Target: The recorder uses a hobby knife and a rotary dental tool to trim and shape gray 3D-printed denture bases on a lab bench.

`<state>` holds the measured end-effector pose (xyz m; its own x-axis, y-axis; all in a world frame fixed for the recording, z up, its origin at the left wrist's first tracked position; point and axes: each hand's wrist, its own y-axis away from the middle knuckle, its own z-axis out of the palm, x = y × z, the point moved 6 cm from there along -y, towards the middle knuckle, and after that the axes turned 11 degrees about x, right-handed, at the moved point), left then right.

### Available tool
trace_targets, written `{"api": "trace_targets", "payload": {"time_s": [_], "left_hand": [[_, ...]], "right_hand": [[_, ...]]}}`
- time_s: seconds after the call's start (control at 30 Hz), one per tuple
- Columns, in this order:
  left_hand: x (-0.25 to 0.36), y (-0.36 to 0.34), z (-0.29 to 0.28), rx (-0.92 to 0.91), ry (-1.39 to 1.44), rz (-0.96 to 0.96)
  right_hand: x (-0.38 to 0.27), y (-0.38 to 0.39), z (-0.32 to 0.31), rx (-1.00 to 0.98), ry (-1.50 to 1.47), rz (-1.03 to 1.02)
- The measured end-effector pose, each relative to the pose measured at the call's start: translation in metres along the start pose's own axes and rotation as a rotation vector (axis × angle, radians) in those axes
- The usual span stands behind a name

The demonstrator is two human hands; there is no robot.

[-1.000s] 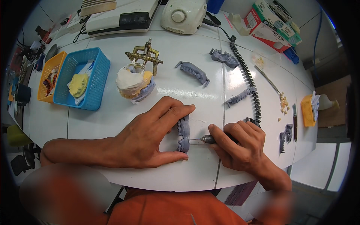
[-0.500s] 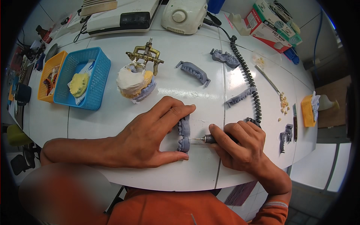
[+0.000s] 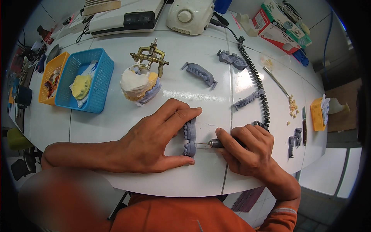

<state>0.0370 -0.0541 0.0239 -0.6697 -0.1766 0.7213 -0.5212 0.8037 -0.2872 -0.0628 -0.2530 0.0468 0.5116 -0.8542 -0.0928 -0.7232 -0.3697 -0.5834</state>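
Between the thumb and fingers of my left hand (image 3: 154, 141) a grey-blue dental model (image 3: 189, 135) with a row of teeth is gripped at its two ends, against the white table. My right hand (image 3: 247, 149) is closed around a dark rotary handpiece (image 3: 216, 143). Its thin metal bur points left and meets the model's right side near the lower end. Beyond my left hand stands a brass dental articulator (image 3: 150, 58) with a white and yellow plaster cast (image 3: 137, 85) under it. Another grey dental model (image 3: 200, 75) lies farther off.
A coiled black cord (image 3: 256, 77) runs to a cream control box (image 3: 190, 16). More grey models (image 3: 247, 100) lie on the right, near loose tooth-coloured pieces (image 3: 293, 106) and a knife (image 3: 304, 125). At left stand blue (image 3: 102, 83) and orange (image 3: 48, 96) baskets.
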Motion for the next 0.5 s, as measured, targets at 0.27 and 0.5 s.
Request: {"api": "trace_targets", "payload": {"time_s": [0.27,0.5], "left_hand": [[-0.0004,0.0002,0.0000,0.004,0.008,0.004],[0.0007,0.0003,-0.0004,0.002,-0.001,0.003]], "right_hand": [[0.0005,0.0003,0.0003,-0.001,-0.001,-0.001],[-0.0002,0.0002,0.0005,-0.012,0.002,0.002]]}}
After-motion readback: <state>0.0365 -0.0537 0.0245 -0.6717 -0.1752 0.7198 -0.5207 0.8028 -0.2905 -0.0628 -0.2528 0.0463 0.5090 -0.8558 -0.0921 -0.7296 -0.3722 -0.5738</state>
